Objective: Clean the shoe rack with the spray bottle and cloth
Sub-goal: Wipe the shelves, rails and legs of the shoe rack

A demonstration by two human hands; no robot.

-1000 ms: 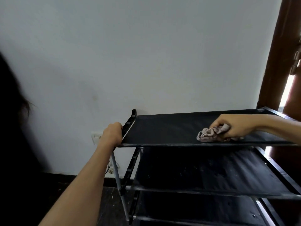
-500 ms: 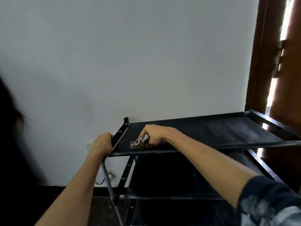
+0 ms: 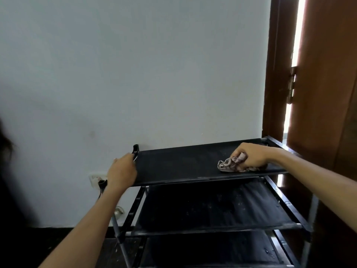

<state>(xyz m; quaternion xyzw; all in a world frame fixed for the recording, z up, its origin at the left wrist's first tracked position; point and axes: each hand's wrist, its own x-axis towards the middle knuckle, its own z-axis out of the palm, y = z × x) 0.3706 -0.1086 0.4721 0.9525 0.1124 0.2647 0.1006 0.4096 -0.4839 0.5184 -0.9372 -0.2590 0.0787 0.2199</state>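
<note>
A black shoe rack (image 3: 179, 165) with fabric shelves stands against a white wall. My right hand (image 3: 251, 156) presses a crumpled, light patterned cloth (image 3: 230, 164) onto the right part of the top shelf. My left hand (image 3: 122, 172) grips the rack's left front corner. Two lower shelves show below, speckled with dust. No spray bottle is in view.
A brown wooden door (image 3: 326, 93) and its frame stand just right of the rack, with bright light through the gap. A white wall socket (image 3: 95, 178) with a plug and cable sits left of the rack, behind my left wrist. The floor below is dark.
My right hand has slid the cloth from the left end of the top shelf back to the right end. My left hand has stayed on the left corner.
</note>
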